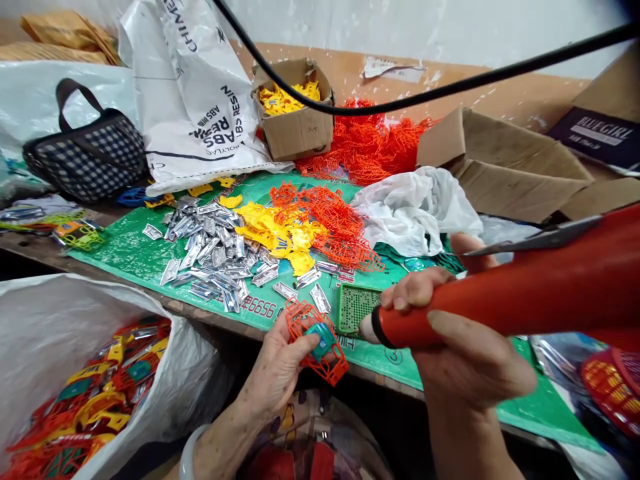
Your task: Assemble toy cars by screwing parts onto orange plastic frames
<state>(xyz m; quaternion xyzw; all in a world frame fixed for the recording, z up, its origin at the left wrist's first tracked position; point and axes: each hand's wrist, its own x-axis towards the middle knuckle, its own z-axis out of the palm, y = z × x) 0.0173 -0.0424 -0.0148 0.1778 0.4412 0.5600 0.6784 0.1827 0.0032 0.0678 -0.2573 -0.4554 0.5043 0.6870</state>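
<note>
My left hand (275, 363) grips an orange openwork plastic frame (336, 375) with a teal plastic piece (321, 339) set in it, thumb pressed on the teal piece. My right hand (470, 363) is wrapped around a red power screwdriver (505, 290) with a black collar and a pale tapered nose. The nose points left and reaches the near right part of a shallow green tray (341, 308), whose base is dotted with small holes or screws. The screwdriver's bit cannot be made out. Silver plates (215, 260) lie piled beyond my left hand.
Yellow parts (273, 230) and orange frames (340, 220) heap up behind the silver plates. A white sack (185, 353) of assembled pieces stands at lower left. Cartons (297, 133), a white plastic bag (413, 200) and a checked handbag (90, 157) line the back; a black cable (370, 108) crosses overhead.
</note>
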